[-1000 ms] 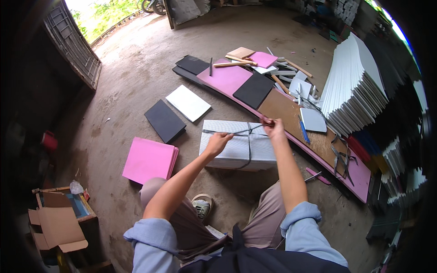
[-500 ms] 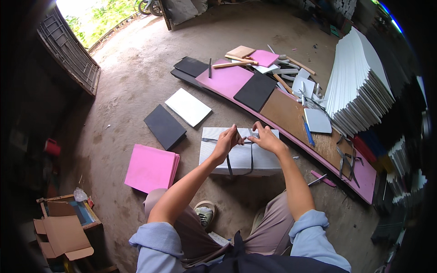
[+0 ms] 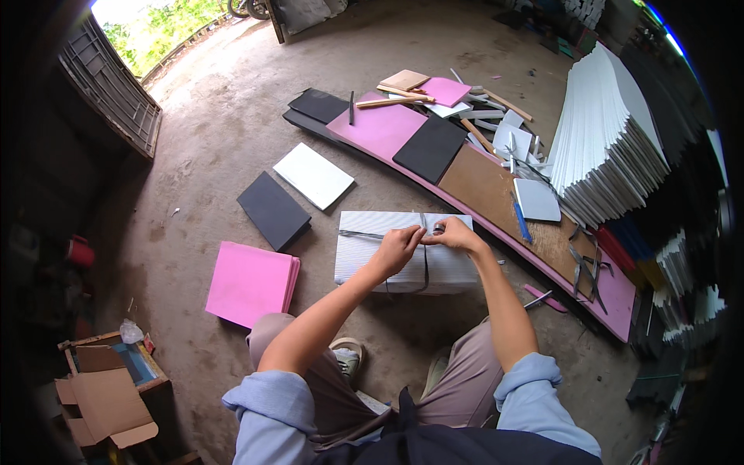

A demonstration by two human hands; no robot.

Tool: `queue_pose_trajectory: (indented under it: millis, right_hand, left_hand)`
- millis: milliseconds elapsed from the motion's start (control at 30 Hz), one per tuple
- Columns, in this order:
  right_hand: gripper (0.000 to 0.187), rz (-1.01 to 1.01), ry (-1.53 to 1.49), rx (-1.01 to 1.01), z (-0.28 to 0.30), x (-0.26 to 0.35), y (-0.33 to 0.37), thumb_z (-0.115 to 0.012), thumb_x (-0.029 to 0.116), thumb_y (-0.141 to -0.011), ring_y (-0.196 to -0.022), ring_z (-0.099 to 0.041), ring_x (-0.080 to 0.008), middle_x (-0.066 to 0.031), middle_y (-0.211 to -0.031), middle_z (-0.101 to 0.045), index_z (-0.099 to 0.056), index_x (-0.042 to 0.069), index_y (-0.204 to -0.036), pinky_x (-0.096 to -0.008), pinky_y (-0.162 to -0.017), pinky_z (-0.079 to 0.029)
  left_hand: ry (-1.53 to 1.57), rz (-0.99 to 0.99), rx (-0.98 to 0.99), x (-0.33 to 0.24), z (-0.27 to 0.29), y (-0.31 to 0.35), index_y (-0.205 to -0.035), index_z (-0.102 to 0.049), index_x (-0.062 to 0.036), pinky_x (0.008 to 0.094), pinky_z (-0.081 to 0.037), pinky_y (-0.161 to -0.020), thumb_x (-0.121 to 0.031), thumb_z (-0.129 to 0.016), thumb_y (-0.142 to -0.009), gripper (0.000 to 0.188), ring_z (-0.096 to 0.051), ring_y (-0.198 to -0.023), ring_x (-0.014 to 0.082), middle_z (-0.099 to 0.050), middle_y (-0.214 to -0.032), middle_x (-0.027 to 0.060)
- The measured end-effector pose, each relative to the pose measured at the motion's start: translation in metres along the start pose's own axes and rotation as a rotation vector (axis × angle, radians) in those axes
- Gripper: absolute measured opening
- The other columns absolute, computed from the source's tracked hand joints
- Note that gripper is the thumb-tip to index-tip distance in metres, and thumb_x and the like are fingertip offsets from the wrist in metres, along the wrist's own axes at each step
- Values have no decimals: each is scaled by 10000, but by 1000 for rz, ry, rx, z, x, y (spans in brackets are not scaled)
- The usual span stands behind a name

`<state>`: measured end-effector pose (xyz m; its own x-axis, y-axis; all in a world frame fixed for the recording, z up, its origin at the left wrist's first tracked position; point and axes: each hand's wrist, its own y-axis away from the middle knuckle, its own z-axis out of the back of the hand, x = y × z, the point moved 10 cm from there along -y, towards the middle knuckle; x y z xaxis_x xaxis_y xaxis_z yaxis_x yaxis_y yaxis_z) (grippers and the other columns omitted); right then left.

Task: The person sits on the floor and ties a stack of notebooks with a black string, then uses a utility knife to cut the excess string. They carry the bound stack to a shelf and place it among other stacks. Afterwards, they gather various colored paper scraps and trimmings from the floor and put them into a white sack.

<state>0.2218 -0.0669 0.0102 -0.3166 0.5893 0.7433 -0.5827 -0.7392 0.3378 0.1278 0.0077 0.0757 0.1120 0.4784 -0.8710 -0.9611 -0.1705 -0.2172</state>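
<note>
both hands pinching a dark strap (image 3: 425,256) on top of a white bundle (image 3: 403,252), left hand (image 3: 399,246) and right hand (image 3: 456,232) touching, pink stack (image 3: 249,280) nearby on the floor

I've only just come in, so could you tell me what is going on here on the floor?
A person crouches over a white bundle of sheets on the concrete floor. The left hand and right hand meet on top of it, pinching a dark strap that runs around the bundle. Pink, black and white stacks lie to the left, and a tall white pile stands to the right.
</note>
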Motion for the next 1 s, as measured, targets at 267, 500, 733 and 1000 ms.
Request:
queue_pose_trajectory:
  millis: [267,500,733,1000]
  right_hand:
    - [342,-158,-132,-361,28,-38,0,-770,234,-632,-638,-564,-119,-70,-711,-626,-631,-41,-781,-278,-582,-429]
    - [519,-262,59,-473,28,-30,13,-754,313,-614,-875,-623,-243,-143,-909,-650,-618,-7,-999,-343,-776,-460]
    - [516,-293,35,-515,24,-35,8,-767,323,-591,-850,-619,-222,-133,-878,-647,-627,7,-974,-332,-752,-459]
    - [505,-277,73,-605,28,-43,5,-785,340,-557,-780,-633,-231,-140,-806,-656,-642,7,-909,-337,-687,-461]
  left_hand:
    - [63,137,-62,20,3,3,-935,-578,42,344,-432,-618,-250,-442,-906,323,-566,-626,236,-583,-717,208]
    - [59,150,-6,1,-1,13,-985,-595,37,335,-436,-643,-289,-431,-909,374,-585,-681,217,-603,-727,185]
    - [459,510,-68,41,-11,29,-630,-444,-28,292,-378,-529,-352,-381,-924,443,-411,-524,111,-417,-535,17]
    - [318,497,-68,24,-9,33,-645,-456,-25,299,-387,-547,-364,-394,-918,439,-436,-546,108,-437,-557,21]
